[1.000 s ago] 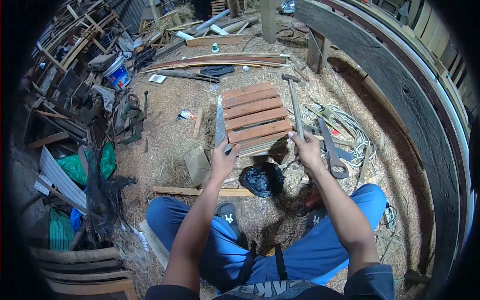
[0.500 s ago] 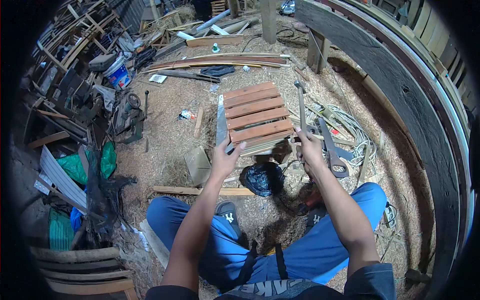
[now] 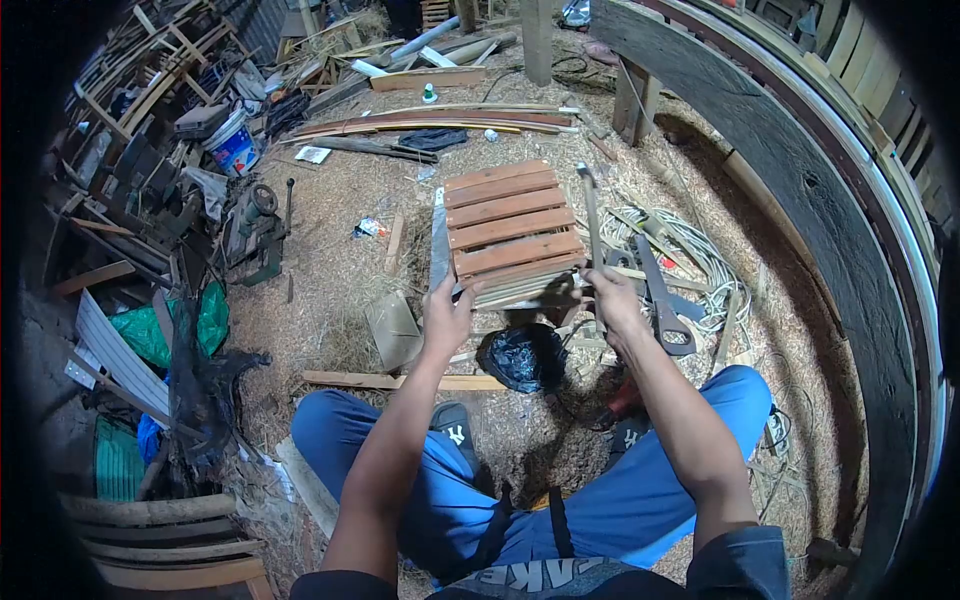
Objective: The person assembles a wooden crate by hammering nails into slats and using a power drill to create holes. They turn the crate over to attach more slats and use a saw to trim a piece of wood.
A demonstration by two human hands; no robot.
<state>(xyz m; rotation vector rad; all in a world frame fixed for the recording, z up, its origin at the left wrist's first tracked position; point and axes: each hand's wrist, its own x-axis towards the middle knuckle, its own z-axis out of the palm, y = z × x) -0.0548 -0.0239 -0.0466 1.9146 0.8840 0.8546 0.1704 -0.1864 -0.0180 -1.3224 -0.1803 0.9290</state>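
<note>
A white plastic bucket (image 3: 232, 148) stands far left among scrap timber. The left hand (image 3: 447, 315) has its fingers curled tight on the lower end of a flat, grey steel saw (image 3: 440, 250), whose blade lies just beside the crate (image 3: 510, 235). The crate, made of reddish planed slats, rests on the shaving-strewn floor between both hands. The right hand (image 3: 612, 305) has its fingers clamped round the round wooden shaft of a hammer (image 3: 590, 225), held upright at the crate's right edge. Pale coiled rope (image 3: 695, 255) lies beyond.
</note>
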